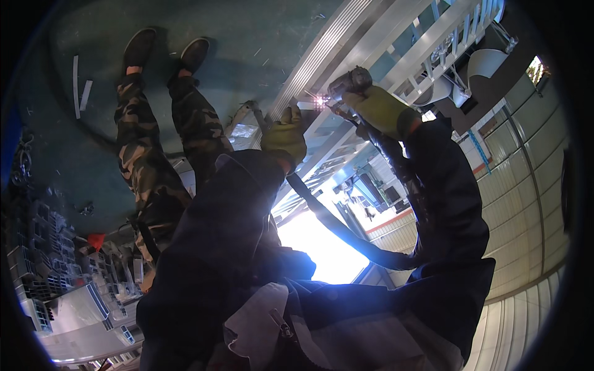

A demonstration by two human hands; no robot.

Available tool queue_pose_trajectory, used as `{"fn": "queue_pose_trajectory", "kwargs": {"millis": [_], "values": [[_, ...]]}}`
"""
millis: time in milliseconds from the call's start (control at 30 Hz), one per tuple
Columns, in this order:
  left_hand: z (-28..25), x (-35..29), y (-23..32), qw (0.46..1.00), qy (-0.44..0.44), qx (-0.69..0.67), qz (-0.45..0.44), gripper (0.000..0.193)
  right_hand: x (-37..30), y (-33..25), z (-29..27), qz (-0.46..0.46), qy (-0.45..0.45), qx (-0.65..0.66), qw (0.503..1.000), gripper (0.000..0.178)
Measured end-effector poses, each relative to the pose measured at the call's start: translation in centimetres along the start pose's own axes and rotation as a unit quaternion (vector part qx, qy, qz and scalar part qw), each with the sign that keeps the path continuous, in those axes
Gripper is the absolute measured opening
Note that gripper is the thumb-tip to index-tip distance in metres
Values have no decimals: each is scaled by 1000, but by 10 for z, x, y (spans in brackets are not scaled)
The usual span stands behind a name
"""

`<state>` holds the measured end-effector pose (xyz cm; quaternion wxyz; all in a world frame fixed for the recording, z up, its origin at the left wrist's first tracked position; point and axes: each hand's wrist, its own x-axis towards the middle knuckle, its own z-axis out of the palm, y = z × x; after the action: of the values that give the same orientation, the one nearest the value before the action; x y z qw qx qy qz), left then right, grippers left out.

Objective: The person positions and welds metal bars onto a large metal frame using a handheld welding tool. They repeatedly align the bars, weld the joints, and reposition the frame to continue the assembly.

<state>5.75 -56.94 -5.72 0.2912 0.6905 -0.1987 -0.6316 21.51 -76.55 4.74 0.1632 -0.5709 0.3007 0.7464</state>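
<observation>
My right hand (378,112), in a yellow-green work glove, is wrapped round a dark welding torch (350,83). A bright pink-white spark (320,101) glows at the torch's tip, against a silver metal frame (352,59) of long rails and crossbars. Just left of the spark is my left hand (284,137), gloved alike, with its fingers curled beside a ribbed rail; what they hold, if anything, is hidden. A thick dark hose (346,234) loops between the left wrist and my right forearm. Both arms are in dark sleeves.
My legs in camouflage trousers (145,148) stand on a green floor (93,37), with pale metal strips (77,86) lying on it. Stacked metal profiles (46,247) are at lower left. White curved parts (489,63) sit beyond the frame, near a pale panelled wall (526,179).
</observation>
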Motion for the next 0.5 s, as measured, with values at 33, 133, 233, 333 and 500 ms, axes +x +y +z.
{"fn": "queue_pose_trajectory", "kwargs": {"millis": [33, 133, 233, 333, 500], "values": [[1, -1, 1, 1000, -2, -27, -10, 71, 0, 2, 0, 15, -1, 33, 999, 30], [-13, -5, 7, 995, -21, -85, -43, 60, 1, 7, 2, 48, 6, 109, 993, 38], [-20, -5, 8, 991, -49, -111, -52, 61, -11, 14, 2, -104, 4, -46, 994, 44], [-3, -4, -4, 995, 2, -100, -1, 69, -15, 61, 9, -343, 188, -228, 892, 41], [-21, -50, 8, 997, 56, -27, 55, 60, -67, 83, 28, -29, 224, 402, 888, 39]]}}
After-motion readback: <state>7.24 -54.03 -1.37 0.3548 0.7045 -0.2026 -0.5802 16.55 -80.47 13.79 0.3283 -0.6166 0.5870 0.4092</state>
